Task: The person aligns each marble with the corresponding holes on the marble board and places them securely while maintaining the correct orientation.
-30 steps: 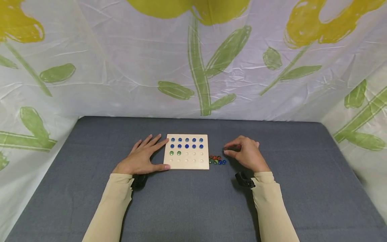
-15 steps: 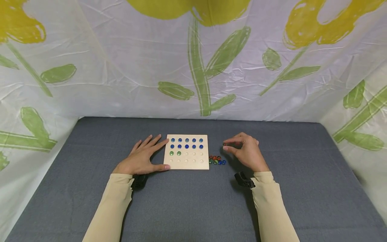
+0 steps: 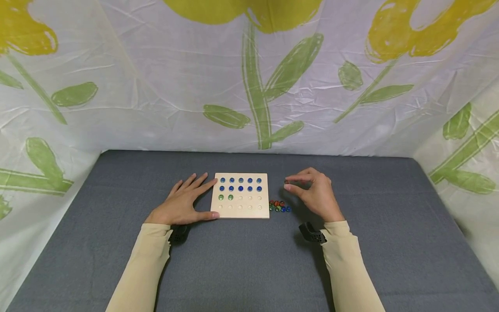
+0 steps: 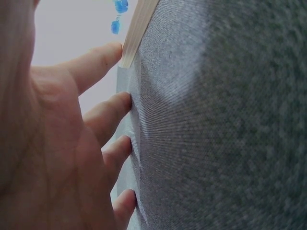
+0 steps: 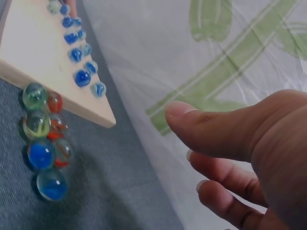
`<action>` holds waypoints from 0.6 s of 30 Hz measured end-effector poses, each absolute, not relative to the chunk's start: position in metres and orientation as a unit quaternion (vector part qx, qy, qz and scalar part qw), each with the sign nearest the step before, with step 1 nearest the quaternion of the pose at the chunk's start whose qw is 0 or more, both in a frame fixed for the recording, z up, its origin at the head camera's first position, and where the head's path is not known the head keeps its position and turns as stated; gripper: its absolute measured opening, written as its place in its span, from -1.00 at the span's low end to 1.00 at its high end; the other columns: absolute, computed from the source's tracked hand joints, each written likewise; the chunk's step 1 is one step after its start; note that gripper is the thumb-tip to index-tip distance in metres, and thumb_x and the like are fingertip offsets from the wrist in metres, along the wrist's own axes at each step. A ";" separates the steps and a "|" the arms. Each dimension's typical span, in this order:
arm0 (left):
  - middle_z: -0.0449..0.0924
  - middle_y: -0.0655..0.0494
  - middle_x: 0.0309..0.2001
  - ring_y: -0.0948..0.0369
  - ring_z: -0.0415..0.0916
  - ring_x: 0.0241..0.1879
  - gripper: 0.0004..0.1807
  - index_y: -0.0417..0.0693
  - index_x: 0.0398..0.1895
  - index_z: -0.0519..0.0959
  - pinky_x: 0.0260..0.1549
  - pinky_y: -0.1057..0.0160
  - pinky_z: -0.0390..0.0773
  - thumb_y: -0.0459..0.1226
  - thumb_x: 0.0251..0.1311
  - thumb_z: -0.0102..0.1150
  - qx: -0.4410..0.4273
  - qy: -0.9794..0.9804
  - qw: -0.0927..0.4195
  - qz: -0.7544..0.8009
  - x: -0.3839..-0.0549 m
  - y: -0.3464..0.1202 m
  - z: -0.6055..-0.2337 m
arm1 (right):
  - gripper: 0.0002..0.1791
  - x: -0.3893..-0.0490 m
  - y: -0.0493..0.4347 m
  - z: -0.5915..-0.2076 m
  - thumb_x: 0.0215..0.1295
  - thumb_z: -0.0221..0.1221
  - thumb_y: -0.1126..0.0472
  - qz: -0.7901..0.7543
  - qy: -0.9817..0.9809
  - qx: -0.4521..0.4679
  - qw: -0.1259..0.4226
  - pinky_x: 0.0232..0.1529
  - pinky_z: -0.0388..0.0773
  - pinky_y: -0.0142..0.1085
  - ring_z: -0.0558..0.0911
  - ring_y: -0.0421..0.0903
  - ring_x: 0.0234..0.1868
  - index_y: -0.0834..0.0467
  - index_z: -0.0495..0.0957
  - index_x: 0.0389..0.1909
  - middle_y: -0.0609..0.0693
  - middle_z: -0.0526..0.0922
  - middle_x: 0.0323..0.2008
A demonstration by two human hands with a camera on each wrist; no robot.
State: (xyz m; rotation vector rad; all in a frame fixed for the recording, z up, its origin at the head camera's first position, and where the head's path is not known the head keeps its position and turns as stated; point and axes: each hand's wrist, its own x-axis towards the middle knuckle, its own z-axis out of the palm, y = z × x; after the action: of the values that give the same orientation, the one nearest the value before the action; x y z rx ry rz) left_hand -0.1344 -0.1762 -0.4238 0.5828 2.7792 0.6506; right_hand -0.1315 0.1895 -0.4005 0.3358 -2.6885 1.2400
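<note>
A pale wooden board (image 3: 240, 212) with rows of shallow holes lies on the cloth. Blue glass marbles (image 5: 82, 78) fill its two far rows, and two green marbles (image 3: 231, 197) sit at the left of the third row. My left hand (image 3: 179, 203) has its fingers spread, thumb and index fingertips touching the board's left edge. Right of the board and above the cloth, my right hand (image 3: 317, 195) pinches a small dark reddish marble (image 3: 286, 182) between thumb and fingertips. The thumb hides that marble in the right wrist view.
Several loose marbles (image 5: 41, 153), green, blue and red, lie in two short rows against the board's right edge. Grey cloth (image 3: 241, 264) covers the table. A white curtain (image 3: 163, 86) with printed flowers stands behind and at both sides.
My right hand has moved slightly left and away from me, with the marble still pinched. The left hand and the board stay where they were.
</note>
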 end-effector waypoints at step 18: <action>0.01 -0.15 0.59 -0.24 -0.18 0.56 0.15 0.10 0.61 0.17 0.42 -0.39 -0.21 0.34 0.00 0.39 0.193 0.950 0.118 0.215 -0.135 -0.176 -0.425 | -0.78 -0.124 0.158 -0.400 0.14 0.50 0.25 0.434 -0.887 0.138 0.075 0.00 0.38 0.03 0.58 0.10 -0.16 0.14 0.82 -0.17 0.03 0.65 -0.20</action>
State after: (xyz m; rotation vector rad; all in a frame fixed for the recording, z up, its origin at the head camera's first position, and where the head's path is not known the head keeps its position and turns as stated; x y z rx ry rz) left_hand -0.1346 -0.1764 -0.4248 0.5636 2.7793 0.6301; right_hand -0.1244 0.1580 -0.4004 0.4138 -2.6608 1.3022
